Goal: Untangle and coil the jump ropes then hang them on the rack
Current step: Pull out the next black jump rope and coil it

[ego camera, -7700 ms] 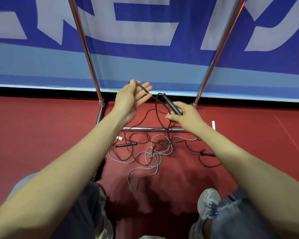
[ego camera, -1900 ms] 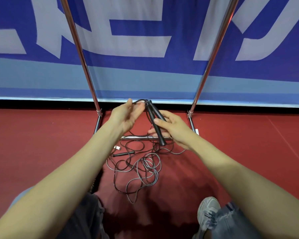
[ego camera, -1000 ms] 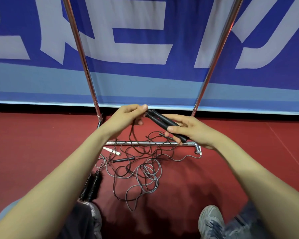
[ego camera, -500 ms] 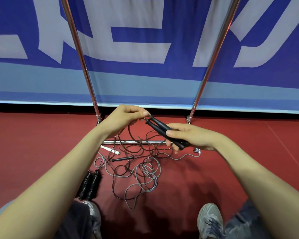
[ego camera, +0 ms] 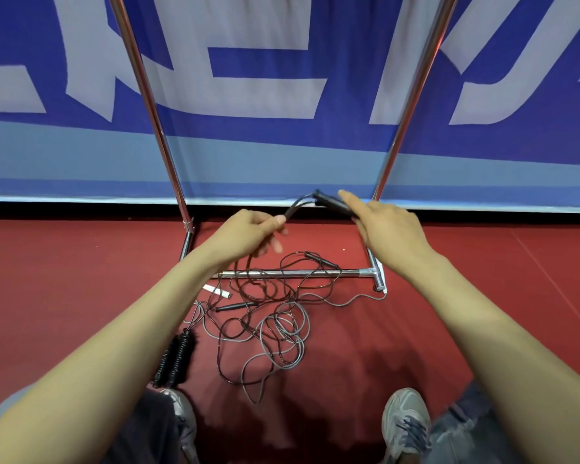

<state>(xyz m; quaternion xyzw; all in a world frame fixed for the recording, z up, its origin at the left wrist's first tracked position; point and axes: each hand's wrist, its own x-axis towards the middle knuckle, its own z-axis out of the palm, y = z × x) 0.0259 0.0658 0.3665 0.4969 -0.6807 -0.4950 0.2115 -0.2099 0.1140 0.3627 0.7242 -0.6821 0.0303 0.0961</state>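
1. My left hand (ego camera: 245, 236) pinches the black cord (ego camera: 290, 211). My right hand (ego camera: 390, 229) curls round the paired handles (ego camera: 332, 203), forefinger straight.
2. No coil is made yet, and the rack (ego camera: 292, 272) looks bare.
3. The tangle (ego camera: 268, 316) lies at six o'clock of my hands, across the rack's base.
4. At eight o'clock of the tangle are ribbed black grips (ego camera: 175, 360), perhaps another rope.
5. Red floor (ego camera: 64, 279) underfoot, blue banner (ego camera: 265, 155) behind.

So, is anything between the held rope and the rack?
Yes: its cord runs from the left hand down into the tangle on the floor, which lies across the rack's base bar. The right hand holds the handles.
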